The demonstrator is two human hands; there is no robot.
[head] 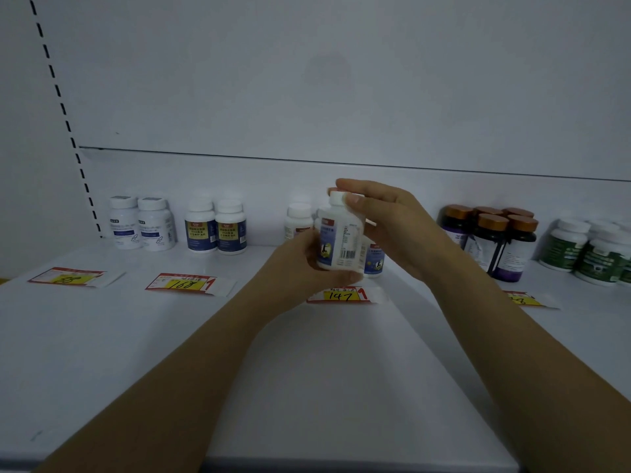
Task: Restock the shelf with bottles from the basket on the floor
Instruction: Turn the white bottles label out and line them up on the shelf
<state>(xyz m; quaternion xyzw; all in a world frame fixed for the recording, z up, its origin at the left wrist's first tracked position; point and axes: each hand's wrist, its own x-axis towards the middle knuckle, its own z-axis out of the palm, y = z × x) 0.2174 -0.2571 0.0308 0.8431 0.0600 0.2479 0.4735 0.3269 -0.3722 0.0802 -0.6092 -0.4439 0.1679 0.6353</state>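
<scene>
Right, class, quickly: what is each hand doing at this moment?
Left hand: grips the white bottle round its lower body.
Right hand: pinches the same bottle at its cap.

Grips the bottle (339, 233) at frame centre, over the shelf (307, 370): left hand (300, 264) round its base from lower left, right hand (392, 227) pinching its cap from the right. Shows, along the shelf's rear against the back panel (341, 97), from left to right of the frame: leftmost pair of bottles (141, 221), second pair of bottles (215, 227), lone bottle (298, 220) just behind the left hand, half-hidden bottle (374, 261) behind the held one, cluster of bottles (491, 240), edge group of bottles (587, 250). Carries four flat tags in front of that row: first tag (73, 276), second tag (187, 284), third tag (345, 295) below the hands, fourth tag (526, 298) at right.
</scene>
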